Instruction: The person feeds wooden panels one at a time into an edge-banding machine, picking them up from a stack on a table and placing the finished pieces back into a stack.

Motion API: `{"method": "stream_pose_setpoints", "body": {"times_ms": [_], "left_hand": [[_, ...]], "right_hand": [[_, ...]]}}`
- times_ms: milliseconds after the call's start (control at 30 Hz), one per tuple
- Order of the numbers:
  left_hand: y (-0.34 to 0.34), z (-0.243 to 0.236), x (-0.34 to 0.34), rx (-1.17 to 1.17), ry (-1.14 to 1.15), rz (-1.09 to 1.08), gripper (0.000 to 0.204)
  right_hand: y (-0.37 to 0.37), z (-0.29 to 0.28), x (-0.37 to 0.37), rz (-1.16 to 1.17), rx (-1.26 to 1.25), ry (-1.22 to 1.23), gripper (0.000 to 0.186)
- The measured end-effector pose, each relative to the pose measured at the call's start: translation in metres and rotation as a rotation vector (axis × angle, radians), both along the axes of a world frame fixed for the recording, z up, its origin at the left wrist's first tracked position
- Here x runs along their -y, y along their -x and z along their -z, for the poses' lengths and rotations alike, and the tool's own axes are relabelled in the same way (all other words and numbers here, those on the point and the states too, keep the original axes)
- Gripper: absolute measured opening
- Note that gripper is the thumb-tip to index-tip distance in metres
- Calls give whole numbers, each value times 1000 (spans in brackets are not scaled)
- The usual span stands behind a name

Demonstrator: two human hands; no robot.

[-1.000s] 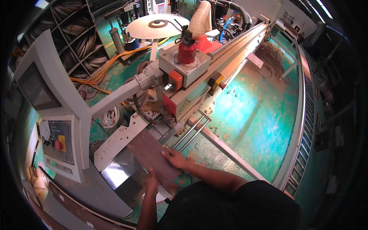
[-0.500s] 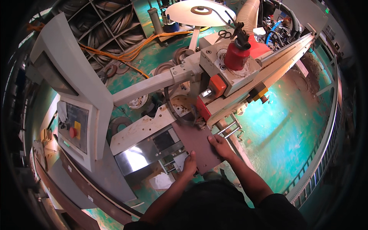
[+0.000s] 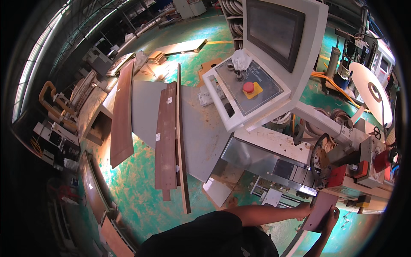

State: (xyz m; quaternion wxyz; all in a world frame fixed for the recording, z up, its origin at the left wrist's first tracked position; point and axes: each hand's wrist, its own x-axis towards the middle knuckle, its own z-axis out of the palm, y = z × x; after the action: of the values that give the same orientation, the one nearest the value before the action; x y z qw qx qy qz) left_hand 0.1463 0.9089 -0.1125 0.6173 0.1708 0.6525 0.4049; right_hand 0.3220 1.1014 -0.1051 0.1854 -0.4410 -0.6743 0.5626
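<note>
A flat reddish-brown board (image 3: 320, 210) is held between my two hands at the lower right. My left hand (image 3: 305, 210) grips its left edge, and my right hand (image 3: 332, 217) has its fingers bent round the right edge. The far end of the board reaches the edge-working machine (image 3: 353, 184), beside its red guard. Left of the board runs the machine's shiny metal bed (image 3: 257, 158). How far the board goes in under the machine head is hidden.
A control console (image 3: 244, 92) with a red button and dark screen (image 3: 276, 34) rises above the bed. Long brown planks (image 3: 166, 141) lie on a grey table (image 3: 201, 145) to the left, another brown plank (image 3: 124, 120) farther left. A white disc (image 3: 370, 90) stands at right.
My view has swung left, so the machine and my hands now appear farther right, and the planks and grey table have come into sight. Both hands still hold the board.
</note>
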Motion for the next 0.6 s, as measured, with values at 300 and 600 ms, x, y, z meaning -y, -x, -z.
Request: {"method": "stream_pose_setpoints", "body": {"times_ms": [300,600], "left_hand": [[134,-201,338,-1070,-268,-703,21],[216,-114,644,-1350,860,-1018,86]], "right_hand": [[-58,24,24,413,189,-847,44],[53,-44,237,56,35,-498,37]]}}
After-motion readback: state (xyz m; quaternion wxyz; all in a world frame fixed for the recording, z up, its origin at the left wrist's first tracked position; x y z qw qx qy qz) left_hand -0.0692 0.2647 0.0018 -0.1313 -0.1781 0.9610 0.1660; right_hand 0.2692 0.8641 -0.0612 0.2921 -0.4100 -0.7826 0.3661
